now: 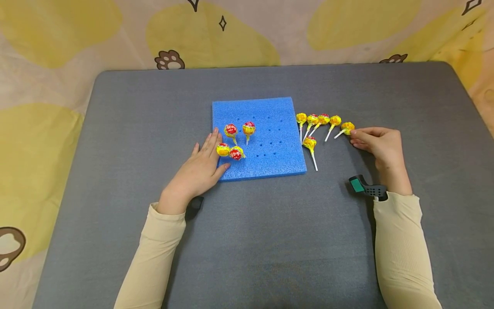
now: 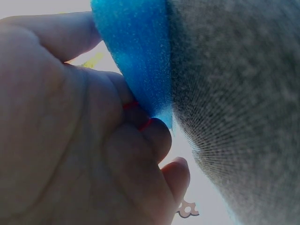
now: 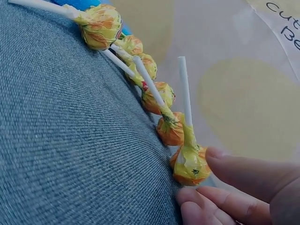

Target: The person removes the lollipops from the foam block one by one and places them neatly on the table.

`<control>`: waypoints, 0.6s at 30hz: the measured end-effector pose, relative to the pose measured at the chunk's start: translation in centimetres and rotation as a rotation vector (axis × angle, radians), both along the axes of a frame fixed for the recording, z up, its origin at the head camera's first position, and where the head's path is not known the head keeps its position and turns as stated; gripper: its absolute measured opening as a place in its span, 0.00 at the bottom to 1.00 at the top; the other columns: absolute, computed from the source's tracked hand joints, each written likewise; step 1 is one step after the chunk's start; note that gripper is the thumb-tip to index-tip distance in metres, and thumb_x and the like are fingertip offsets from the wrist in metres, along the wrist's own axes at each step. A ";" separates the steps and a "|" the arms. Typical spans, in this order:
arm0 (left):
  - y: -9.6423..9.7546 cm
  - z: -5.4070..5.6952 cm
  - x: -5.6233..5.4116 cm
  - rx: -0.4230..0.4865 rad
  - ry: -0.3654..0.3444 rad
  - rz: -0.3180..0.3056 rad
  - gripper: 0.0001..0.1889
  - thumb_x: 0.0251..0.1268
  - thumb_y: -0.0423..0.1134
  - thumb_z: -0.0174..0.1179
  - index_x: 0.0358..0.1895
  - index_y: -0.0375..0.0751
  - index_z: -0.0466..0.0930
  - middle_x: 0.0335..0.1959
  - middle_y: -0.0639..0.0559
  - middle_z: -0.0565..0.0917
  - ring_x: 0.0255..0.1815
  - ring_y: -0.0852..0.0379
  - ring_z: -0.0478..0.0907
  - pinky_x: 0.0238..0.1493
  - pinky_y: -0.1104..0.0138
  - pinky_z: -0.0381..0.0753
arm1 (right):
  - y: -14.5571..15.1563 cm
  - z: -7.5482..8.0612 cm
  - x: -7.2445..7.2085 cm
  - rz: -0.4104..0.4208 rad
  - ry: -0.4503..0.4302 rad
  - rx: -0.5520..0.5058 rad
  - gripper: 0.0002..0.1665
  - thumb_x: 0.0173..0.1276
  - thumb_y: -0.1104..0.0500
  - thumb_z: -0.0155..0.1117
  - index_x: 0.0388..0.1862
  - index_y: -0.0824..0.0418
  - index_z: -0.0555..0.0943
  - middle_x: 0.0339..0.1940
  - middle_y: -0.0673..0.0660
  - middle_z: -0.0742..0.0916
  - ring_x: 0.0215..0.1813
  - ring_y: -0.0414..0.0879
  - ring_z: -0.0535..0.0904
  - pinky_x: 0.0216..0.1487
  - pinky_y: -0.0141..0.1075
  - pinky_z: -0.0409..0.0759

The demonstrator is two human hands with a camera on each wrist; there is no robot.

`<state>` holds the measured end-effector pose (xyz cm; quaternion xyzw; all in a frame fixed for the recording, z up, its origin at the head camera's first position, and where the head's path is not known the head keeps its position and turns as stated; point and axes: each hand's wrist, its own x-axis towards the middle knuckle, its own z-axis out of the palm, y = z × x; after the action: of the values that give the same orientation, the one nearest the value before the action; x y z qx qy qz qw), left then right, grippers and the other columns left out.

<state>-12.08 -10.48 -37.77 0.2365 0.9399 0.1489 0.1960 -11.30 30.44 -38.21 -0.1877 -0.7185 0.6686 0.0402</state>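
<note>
My left hand (image 1: 198,167) lies with straight fingers along the left edge of a blue foam board (image 1: 281,163) dotted with small holes. In the left wrist view, the fingers (image 2: 140,136) press against the board's side. Several lollipops in yellow and red wrappers, such as one (image 1: 248,128) near the middle, stand upright in the board's left part. Over on the right, my right hand (image 1: 380,143) pinches the wrapped head of a lollipop (image 3: 191,166) between thumb and fingertips. Its white stick points toward the board in the head view.
More lollipops lie on the grey table (image 1: 270,240) in a row right of the board, among them one (image 1: 335,120) beside the pinched one. A nearer lollipop (image 1: 310,143) lies apart by the board's right edge. A patterned cloth (image 1: 231,34) hangs behind the table.
</note>
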 end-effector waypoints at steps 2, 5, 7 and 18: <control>0.0 0.0 0.0 -0.001 -0.001 0.001 0.41 0.71 0.51 0.47 0.74 0.34 0.34 0.76 0.43 0.33 0.76 0.48 0.31 0.71 0.48 0.36 | 0.0 -0.1 -0.1 -0.023 0.011 0.005 0.02 0.56 0.66 0.71 0.25 0.62 0.87 0.21 0.49 0.87 0.22 0.39 0.83 0.27 0.28 0.81; 0.0 0.0 0.0 -0.001 -0.002 0.001 0.41 0.71 0.51 0.46 0.74 0.34 0.34 0.76 0.43 0.33 0.76 0.48 0.31 0.71 0.48 0.36 | -0.2 -0.2 -0.3 -0.070 0.032 0.023 0.02 0.56 0.64 0.71 0.25 0.62 0.87 0.22 0.48 0.87 0.22 0.39 0.83 0.26 0.28 0.81; 0.0 0.0 0.0 -0.001 -0.003 0.001 0.41 0.71 0.51 0.46 0.74 0.34 0.34 0.76 0.44 0.33 0.76 0.49 0.31 0.71 0.48 0.36 | -0.3 -0.2 -0.5 -0.092 0.038 0.071 0.02 0.55 0.63 0.72 0.25 0.59 0.86 0.22 0.46 0.86 0.22 0.38 0.83 0.26 0.27 0.80; 0.0 -0.1 -0.1 -0.001 -0.014 0.003 0.41 0.71 0.51 0.46 0.74 0.34 0.33 0.76 0.44 0.32 0.76 0.49 0.30 0.71 0.48 0.36 | -1.5 -0.9 -1.1 -0.090 0.021 0.432 0.17 0.51 0.62 0.75 0.40 0.68 0.85 0.18 0.33 0.82 0.22 0.28 0.76 0.24 0.20 0.72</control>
<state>-12.13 -10.47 -37.85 0.2339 0.9390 0.1501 0.2026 -12.41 28.94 -39.08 -0.1995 -0.8354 0.4987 0.1167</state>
